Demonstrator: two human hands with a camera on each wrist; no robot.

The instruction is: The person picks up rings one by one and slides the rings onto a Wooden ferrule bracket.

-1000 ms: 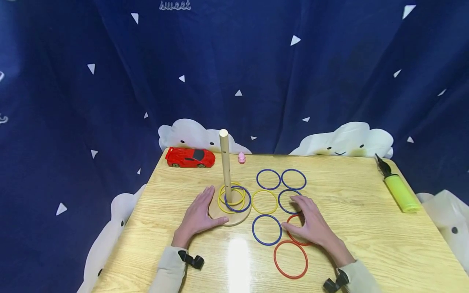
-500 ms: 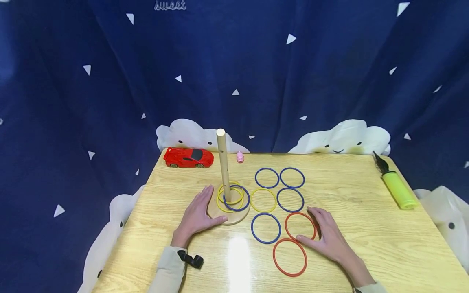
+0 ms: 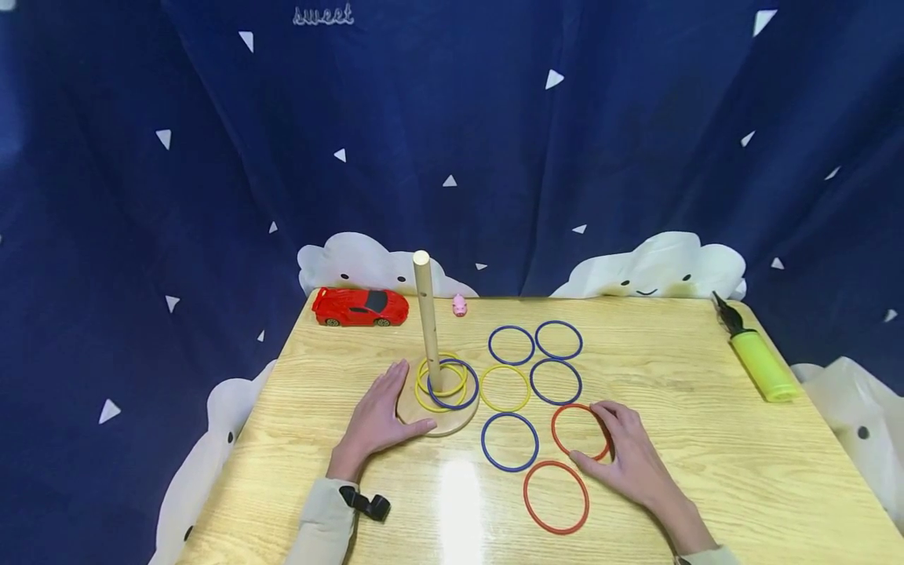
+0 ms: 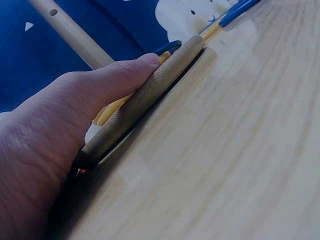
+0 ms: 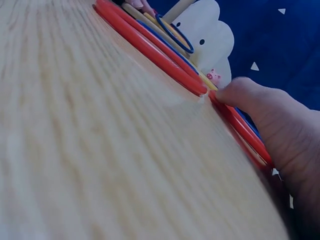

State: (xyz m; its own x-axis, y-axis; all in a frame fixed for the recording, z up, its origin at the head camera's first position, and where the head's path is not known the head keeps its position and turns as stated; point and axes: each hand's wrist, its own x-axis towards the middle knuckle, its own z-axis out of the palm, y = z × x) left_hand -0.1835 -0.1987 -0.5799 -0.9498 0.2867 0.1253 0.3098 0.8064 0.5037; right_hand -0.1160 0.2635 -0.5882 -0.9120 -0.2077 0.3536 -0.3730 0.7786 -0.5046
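Note:
A ring-toss stand with an upright wooden peg (image 3: pixel 427 322) on a round base (image 3: pixel 446 428) stands left of middle in the head view. Two yellow rings and a blue ring (image 3: pixel 477 384) lie around the peg. My left hand (image 3: pixel 374 424) holds the base at its left and front; in the left wrist view the thumb (image 4: pixel 120 77) lies over the rim. My right hand (image 3: pixel 632 463) grips the right side of a red ring (image 3: pixel 554 431) between thumb and fingers. That ring lies low at the table. Its far fingers are hidden in the right wrist view.
A second red ring (image 3: pixel 561 533) lies in front, with a yellow ring (image 3: pixel 504 410) and several blue rings, one nearest (image 3: pixel 483 443), between stand and right hand. A red toy car (image 3: pixel 360 307), a pink pig figure (image 3: pixel 460 304) and a yellow-green pump (image 3: pixel 764 365) stand towards the table's edges.
My right hand has moved right and nearer me, from over the blue and red rings to the red ring's right side. That ring has shifted slightly away. The left hand stays at the base.

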